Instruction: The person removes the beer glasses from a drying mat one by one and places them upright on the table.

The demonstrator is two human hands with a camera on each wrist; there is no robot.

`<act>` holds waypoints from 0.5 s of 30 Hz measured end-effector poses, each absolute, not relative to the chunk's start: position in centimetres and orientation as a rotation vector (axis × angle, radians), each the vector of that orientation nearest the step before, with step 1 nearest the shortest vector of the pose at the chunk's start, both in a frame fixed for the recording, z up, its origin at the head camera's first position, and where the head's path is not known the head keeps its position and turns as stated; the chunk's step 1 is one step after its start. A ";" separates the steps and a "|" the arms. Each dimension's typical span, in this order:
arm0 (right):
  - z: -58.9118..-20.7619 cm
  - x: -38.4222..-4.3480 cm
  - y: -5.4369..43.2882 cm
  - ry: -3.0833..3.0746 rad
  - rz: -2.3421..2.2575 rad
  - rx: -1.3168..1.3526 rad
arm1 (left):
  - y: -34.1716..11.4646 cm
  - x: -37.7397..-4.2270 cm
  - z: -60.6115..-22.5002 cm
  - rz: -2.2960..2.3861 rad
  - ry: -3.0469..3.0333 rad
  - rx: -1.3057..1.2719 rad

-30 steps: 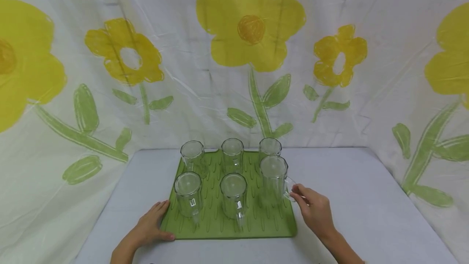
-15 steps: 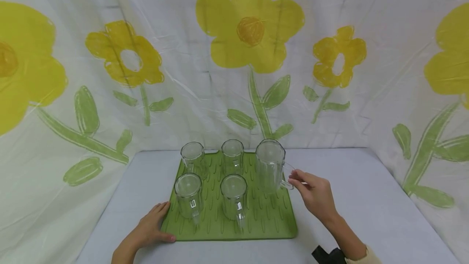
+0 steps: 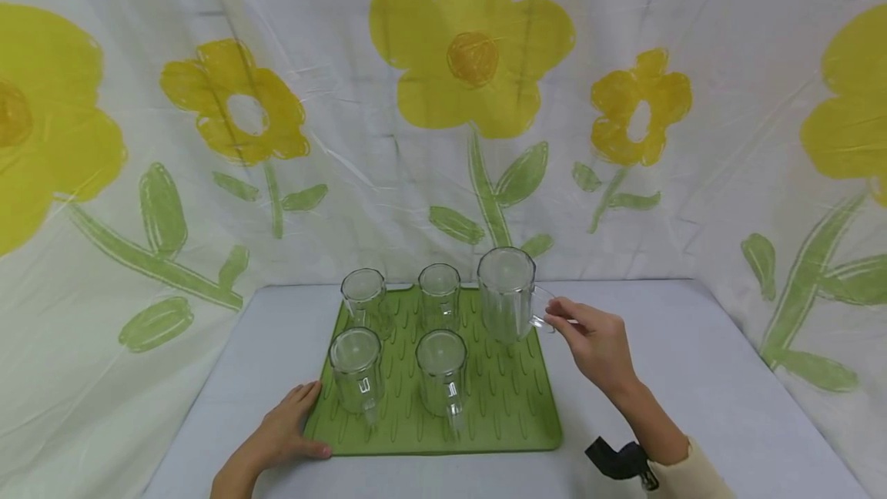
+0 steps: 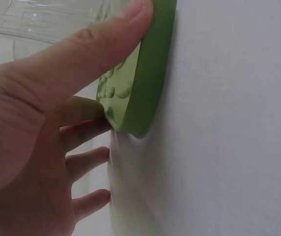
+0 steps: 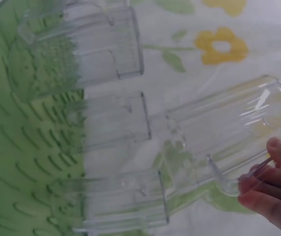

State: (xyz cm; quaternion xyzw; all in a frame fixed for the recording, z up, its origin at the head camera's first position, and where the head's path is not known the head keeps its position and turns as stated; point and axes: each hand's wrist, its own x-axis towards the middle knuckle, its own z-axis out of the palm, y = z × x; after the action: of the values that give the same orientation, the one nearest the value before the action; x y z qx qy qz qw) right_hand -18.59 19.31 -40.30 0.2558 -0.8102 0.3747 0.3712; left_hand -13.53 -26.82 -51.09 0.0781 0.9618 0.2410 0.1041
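My right hand (image 3: 589, 341) pinches the handle of a clear glass mug (image 3: 507, 299), held up over the back right of a green ridged mat (image 3: 499, 422). In the right wrist view this mug (image 5: 229, 132) hangs apart from the mugs on the mat. In the head view it hides the mug standing at the mat's back right corner. My left hand (image 3: 277, 430) rests at the mat's front left corner, its thumb (image 4: 96, 51) on the edge and its fingers spread along the left side. Close to it stands a front left mug (image 3: 356, 368).
A second front mug (image 3: 442, 372) stands mid-mat. Behind are a back left mug (image 3: 363, 299) and a back middle mug (image 3: 440, 295). The white table (image 3: 658, 376) ends at a hanging cloth with yellow flowers (image 3: 485, 60). A black device (image 3: 617, 460) sits by my right wrist.
My right hand has moved the mug away from me and up, from the front right to the back right, where it covers the mug behind. My left hand has stayed in place.
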 end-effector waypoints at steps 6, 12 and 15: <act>-39.8 -19.2 19.4 -2.057 0.961 0.673 | -26.9 -13.6 -51.1 0.707 2.844 0.236; -39.6 -19.5 19.3 -2.035 0.951 0.700 | -26.9 -13.7 -51.2 0.707 2.843 0.229; -39.4 -19.7 19.3 -2.026 0.927 0.716 | -26.9 -13.7 -51.2 0.723 2.837 0.217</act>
State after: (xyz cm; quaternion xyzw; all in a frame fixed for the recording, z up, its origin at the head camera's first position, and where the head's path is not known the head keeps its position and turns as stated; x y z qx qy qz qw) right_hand -19.72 19.27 -39.42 0.2816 -0.7971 0.3647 0.3903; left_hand -13.65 -26.88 -51.23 0.0736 0.9613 0.2448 0.1028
